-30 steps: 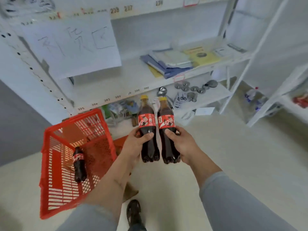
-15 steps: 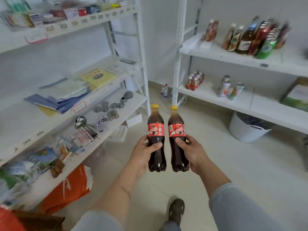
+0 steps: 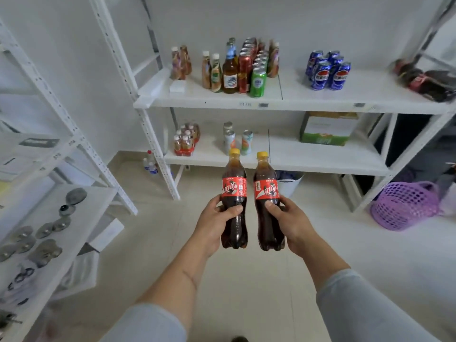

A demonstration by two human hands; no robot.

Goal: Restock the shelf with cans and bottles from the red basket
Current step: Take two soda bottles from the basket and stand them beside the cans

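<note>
STEP: carrying stock to white metal drinks shelf (image 3: pixel 246 103) | left hand (image 3: pixel 214 225) clamped on dark yellow-capped cola bottle (image 3: pixel 234 193) | right hand (image 3: pixel 290 224) clamped on matching cola bottle (image 3: pixel 267 193), both upright, apart | NEXT: probably bare shelf space between cans; red basket unseen

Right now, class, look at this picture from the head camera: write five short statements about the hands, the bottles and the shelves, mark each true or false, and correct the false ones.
1. Each hand holds one dark cola bottle with a red label: left hand, left cola bottle; right hand, right cola bottle. True.
2. Both bottles have blue caps. False: the caps are yellow.
3. The blue soda cans stand on the upper white shelf. True.
4. The purple mesh basket sits on the lower shelf. False: it is on the floor.
5. The bottles are held upside down. False: they are upright, caps up.
</note>
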